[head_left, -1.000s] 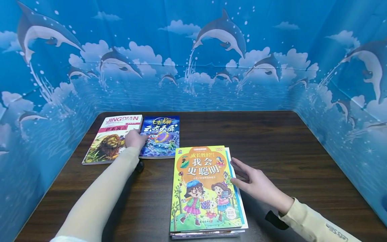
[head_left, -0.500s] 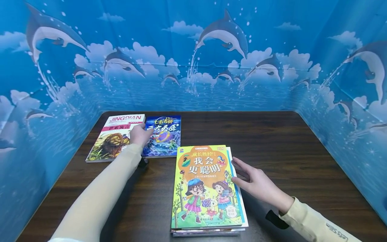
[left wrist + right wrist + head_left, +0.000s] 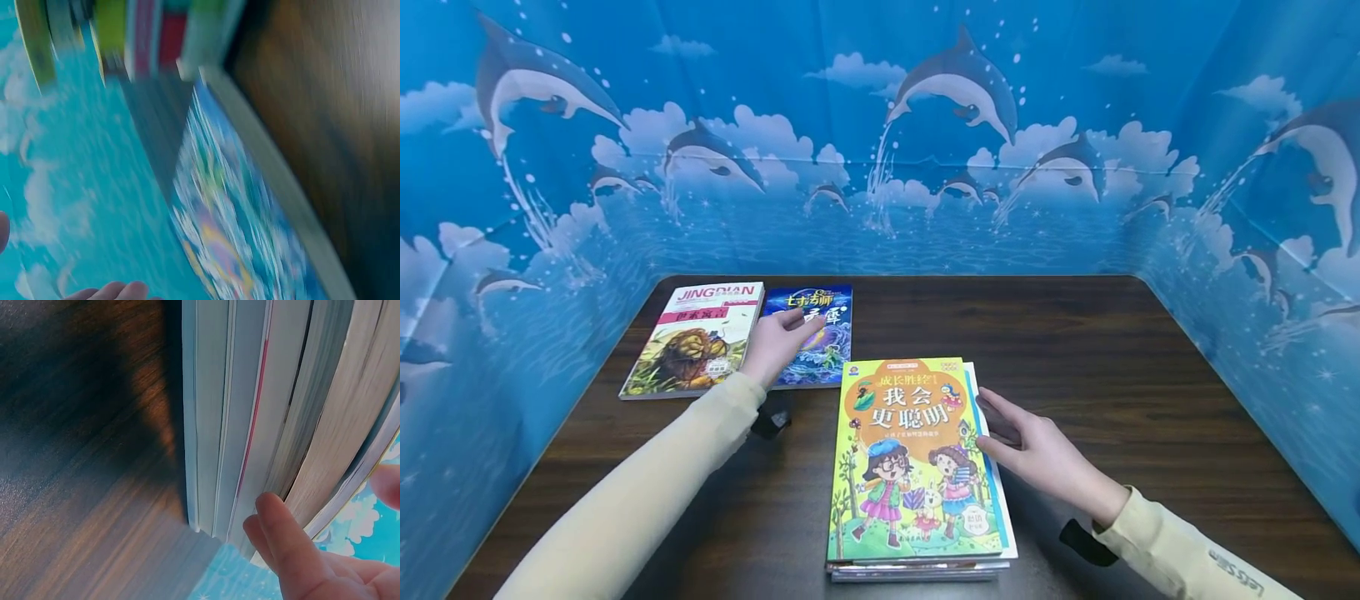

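Observation:
My left hand (image 3: 778, 343) hovers over the blue fantasy-cover book (image 3: 826, 354), fingers stretched out and holding nothing; part of that cover is hidden beneath it. In the blurred left wrist view, fingertips (image 3: 122, 290) show at the bottom, apart from the blue book. Left of it lies a white paperback with a lion (image 3: 688, 354). A stack of books, topped by a yellow-green children's book (image 3: 917, 467), stands front and centre. My right hand (image 3: 1045, 454) rests at the stack's right side, extended fingers against the page edges (image 3: 250, 425) and thumb near the top cover.
The dark wood table (image 3: 1112, 342) runs back to a blue dolphin-print curtain (image 3: 880, 183). Black wrist devices sit below both cuffs, such as the right wrist strap (image 3: 1086, 543).
My left hand has moved right, off the lion paperback's edge and over the blue book, with its fingers spreading. The right hand stays at the stack; the view has shifted slightly.

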### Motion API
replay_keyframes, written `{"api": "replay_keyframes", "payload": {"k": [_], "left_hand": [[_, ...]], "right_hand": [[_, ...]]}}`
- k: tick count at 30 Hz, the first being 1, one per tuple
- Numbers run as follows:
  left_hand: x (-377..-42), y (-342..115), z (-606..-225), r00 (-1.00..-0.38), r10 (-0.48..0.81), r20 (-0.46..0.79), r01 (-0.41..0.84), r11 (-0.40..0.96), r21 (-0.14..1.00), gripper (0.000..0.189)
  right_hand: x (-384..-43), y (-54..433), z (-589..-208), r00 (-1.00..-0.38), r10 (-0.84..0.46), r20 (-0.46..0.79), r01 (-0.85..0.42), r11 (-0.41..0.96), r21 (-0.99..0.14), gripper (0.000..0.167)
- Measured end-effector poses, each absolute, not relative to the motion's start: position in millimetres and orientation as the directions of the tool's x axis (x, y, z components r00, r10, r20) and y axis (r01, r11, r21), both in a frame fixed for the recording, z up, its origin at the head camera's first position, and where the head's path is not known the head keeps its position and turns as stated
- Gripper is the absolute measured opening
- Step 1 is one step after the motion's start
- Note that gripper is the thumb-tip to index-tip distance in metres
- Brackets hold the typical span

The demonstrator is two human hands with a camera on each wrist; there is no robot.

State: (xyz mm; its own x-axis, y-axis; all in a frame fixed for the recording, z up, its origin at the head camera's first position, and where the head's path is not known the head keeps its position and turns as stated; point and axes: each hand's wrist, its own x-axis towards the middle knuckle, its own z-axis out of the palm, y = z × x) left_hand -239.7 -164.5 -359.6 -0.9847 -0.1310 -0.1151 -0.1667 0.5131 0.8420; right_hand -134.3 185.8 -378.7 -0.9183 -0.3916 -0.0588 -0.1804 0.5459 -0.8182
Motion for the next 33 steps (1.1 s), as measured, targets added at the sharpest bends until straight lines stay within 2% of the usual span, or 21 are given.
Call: {"api": "replay_keyframes", "payload": {"k": [9,19,25,33], "left_hand": [[-204,-143,-366,-0.992,0.026,-0.124,-0.091,0.534,0.841,0.080],[-147,-129,-377,-0.978,0.106,-0.179,-0.091,0.558,0.825,0.078],[-125,-122,-381,-0.978,0.105,-0.180,-0.104,0.504,0.858,0.079],[-117,-113,-385,-0.975,0.088,-0.205,-0.148,0.432,0.890,0.084]], "right_hand": [[-135,181,-375,-0.930,-0.361,-0.065,-0.163,0.568,-0.807,0.077],[-135,174,-371,-0.946,-0.297,-0.128,-0.086,0.612,-0.786,0.080],[-137,168,-367,-0.944,-0.286,-0.165,-0.050,0.618,-0.784,0.087],[-135,168,-371,-0.942,-0.289,-0.171,-0.050,0.625,-0.779,0.085]]}}
